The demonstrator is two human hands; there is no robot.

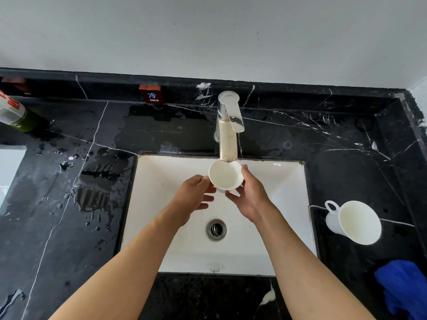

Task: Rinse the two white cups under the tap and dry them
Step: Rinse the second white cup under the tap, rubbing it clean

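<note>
Cup (226, 174) sits under tap (228, 125) over sink (161, 181), pinched btwn both hands: right (250, 195) grips its side, left (193, 195) touches rim. 2nd cup (353, 221) on bench (69, 181), right.

We are seeing two bare forearms reaching in from the lower edge, with no sleeves, gloves, rings or watch showing. The left hand (193, 197) and right hand (250, 196) are showing short, unpainted nails.
</note>
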